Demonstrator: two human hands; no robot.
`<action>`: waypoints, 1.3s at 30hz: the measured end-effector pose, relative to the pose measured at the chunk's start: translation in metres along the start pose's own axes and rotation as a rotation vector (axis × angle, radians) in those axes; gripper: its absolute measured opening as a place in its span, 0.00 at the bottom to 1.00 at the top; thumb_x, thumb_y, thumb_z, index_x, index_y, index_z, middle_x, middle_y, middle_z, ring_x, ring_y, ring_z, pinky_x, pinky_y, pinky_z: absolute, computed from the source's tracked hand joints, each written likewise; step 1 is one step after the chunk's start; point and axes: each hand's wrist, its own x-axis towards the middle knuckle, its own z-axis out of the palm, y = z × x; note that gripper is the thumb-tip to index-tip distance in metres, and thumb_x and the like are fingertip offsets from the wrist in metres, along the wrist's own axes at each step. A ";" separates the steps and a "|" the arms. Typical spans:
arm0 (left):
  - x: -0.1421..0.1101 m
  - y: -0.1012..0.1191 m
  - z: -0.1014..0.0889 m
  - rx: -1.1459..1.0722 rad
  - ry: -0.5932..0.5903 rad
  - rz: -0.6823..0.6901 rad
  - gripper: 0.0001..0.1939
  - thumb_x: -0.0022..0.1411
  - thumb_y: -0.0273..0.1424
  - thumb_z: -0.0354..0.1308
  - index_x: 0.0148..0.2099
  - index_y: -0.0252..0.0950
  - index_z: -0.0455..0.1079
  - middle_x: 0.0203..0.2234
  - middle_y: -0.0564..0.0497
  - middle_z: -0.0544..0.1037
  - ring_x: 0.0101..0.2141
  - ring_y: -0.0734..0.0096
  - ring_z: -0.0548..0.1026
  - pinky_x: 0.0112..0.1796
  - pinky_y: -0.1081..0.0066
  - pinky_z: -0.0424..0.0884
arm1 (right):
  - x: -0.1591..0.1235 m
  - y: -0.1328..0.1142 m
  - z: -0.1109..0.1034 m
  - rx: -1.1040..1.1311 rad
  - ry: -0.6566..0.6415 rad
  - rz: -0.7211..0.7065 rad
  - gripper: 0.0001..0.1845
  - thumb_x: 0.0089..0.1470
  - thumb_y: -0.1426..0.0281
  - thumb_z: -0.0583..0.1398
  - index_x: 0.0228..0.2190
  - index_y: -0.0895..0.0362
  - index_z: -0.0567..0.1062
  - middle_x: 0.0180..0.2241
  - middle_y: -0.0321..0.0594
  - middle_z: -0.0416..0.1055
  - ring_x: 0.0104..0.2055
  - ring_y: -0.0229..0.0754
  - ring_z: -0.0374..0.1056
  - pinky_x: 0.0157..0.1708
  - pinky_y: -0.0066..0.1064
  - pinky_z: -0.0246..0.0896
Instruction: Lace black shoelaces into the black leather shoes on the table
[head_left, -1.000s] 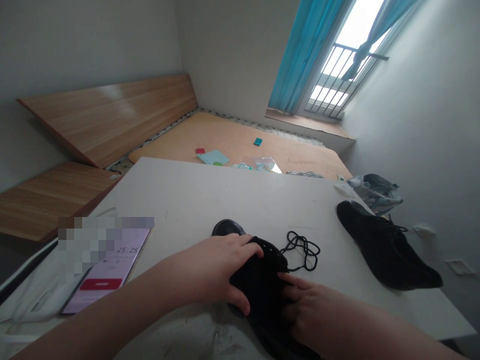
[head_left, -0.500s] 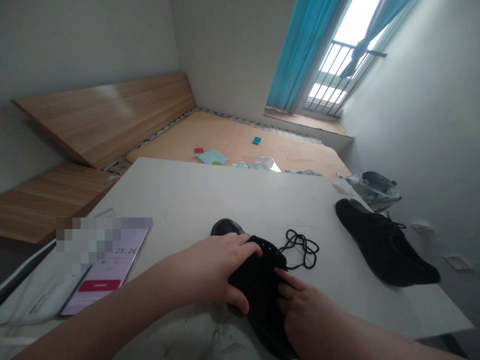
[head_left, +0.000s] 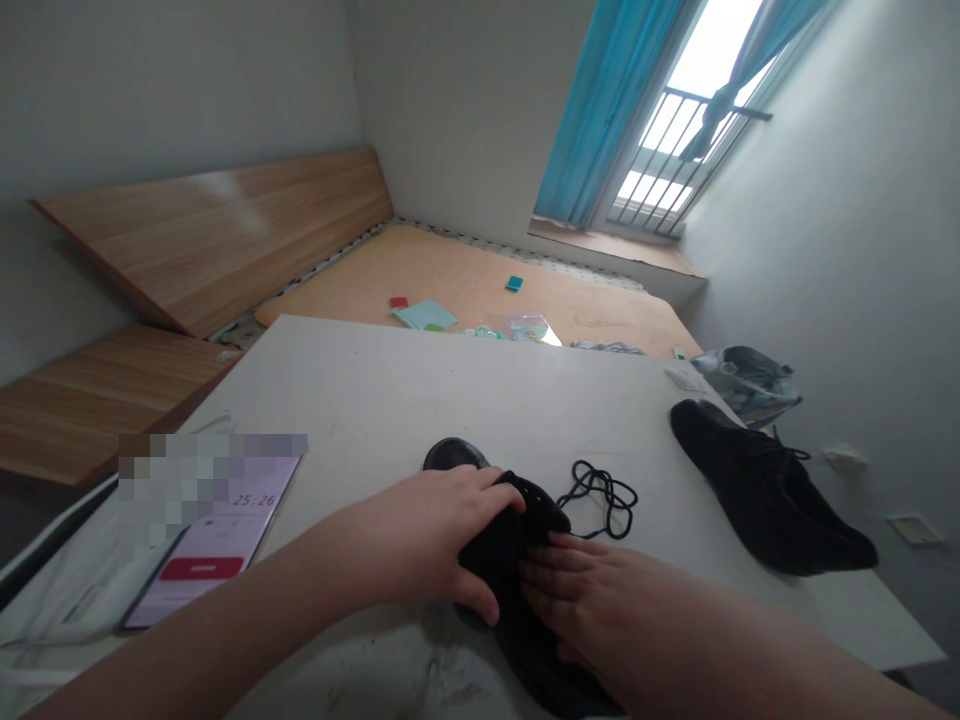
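Observation:
A black lace-up shoe (head_left: 489,553) lies on the white table in front of me, its shiny toe pointing away. My left hand (head_left: 450,515) grips it over the front part, fingers across the top and thumb on the near side. My right hand (head_left: 581,590) lies against the shoe's upper by the opening, fingers stretched out side by side; their tips are partly hidden at the dark opening. A loose black shoelace (head_left: 604,495) curls on the table just right of the shoe, one end reaching its eyelet edge. The matching shoe (head_left: 765,490), laced, rests at the table's right side.
On the left of the white table (head_left: 360,390) lies a phone (head_left: 217,550) with a lit screen, beside a white, partly blurred item. Beyond stands a bed (head_left: 450,265) with small items on it. A plastic bag (head_left: 754,380) sits past the right edge.
My right hand has moved left and further over the shoe's opening, its fingers now straighter. The left hand keeps its grip, and the shoe has hardly moved.

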 end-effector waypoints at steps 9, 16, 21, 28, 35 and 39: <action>-0.002 0.004 0.003 0.066 0.055 0.029 0.31 0.52 0.38 0.70 0.56 0.38 0.67 0.50 0.45 0.73 0.48 0.52 0.73 0.46 0.59 0.71 | 0.038 0.001 0.021 -0.248 -0.158 0.065 0.20 0.54 0.74 0.59 0.48 0.67 0.78 0.48 0.57 0.76 0.58 0.57 0.67 0.66 0.47 0.45; -0.006 0.037 0.023 0.269 0.154 -0.019 0.21 0.69 0.38 0.52 0.58 0.31 0.69 0.56 0.38 0.71 0.51 0.51 0.71 0.44 0.59 0.73 | 0.019 -0.001 0.017 -0.063 0.012 0.017 0.13 0.58 0.72 0.58 0.43 0.62 0.80 0.47 0.52 0.77 0.56 0.53 0.68 0.65 0.47 0.47; -0.004 0.049 0.046 0.417 0.140 0.032 0.27 0.70 0.40 0.47 0.60 0.23 0.67 0.61 0.29 0.64 0.48 0.45 0.74 0.42 0.54 0.73 | -0.037 -0.003 0.000 0.123 0.134 0.162 0.11 0.55 0.74 0.62 0.40 0.50 0.79 0.42 0.38 0.78 0.46 0.44 0.73 0.50 0.34 0.68; -0.003 0.049 0.067 0.396 0.150 -0.002 0.38 0.66 0.53 0.48 0.61 0.22 0.67 0.64 0.30 0.56 0.59 0.38 0.65 0.52 0.50 0.67 | -0.066 0.025 0.060 0.021 0.222 0.286 0.41 0.40 0.81 0.65 0.58 0.58 0.66 0.54 0.52 0.72 0.52 0.54 0.72 0.49 0.40 0.72; -0.018 0.045 0.079 0.384 0.172 -0.003 0.31 0.63 0.45 0.58 0.64 0.37 0.66 0.63 0.41 0.63 0.58 0.36 0.65 0.52 0.48 0.64 | -0.036 0.014 0.068 0.093 0.162 0.200 0.44 0.38 0.80 0.64 0.60 0.59 0.64 0.61 0.57 0.64 0.56 0.59 0.69 0.51 0.42 0.70; -0.028 0.045 0.085 0.368 0.223 -0.072 0.24 0.66 0.34 0.54 0.64 0.44 0.66 0.61 0.44 0.68 0.53 0.40 0.70 0.47 0.52 0.66 | -0.027 0.007 0.066 0.102 0.203 0.177 0.45 0.43 0.79 0.60 0.63 0.62 0.58 0.62 0.61 0.61 0.53 0.59 0.71 0.48 0.42 0.72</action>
